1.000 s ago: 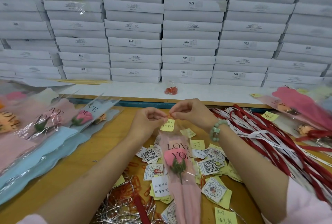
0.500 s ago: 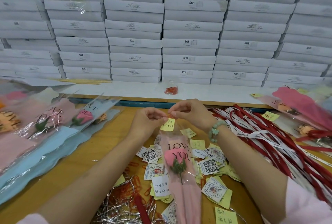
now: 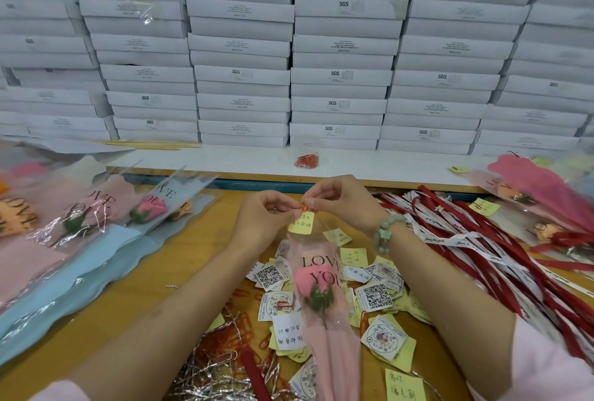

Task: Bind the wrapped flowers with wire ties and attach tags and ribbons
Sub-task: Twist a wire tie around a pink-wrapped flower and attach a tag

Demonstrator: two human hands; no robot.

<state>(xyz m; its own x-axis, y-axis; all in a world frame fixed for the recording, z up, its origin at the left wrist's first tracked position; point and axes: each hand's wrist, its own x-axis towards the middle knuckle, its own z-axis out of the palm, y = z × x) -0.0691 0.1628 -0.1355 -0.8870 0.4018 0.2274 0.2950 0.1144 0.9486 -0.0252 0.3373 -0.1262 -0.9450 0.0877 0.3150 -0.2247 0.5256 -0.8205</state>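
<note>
Left hand [image 3: 263, 219], right hand [image 3: 342, 204]: clip [image 3: 304, 207] grip.

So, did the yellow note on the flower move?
No. The yellow note stays just as far below the red packet on the white ledge.

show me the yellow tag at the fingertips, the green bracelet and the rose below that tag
yellow tag [image 3: 301, 223]: head view, middle of paper
green bracelet [image 3: 383, 234]: head view, beads at the wrist
rose [image 3: 304, 278]: head view, pink bloom inside wrap
</note>
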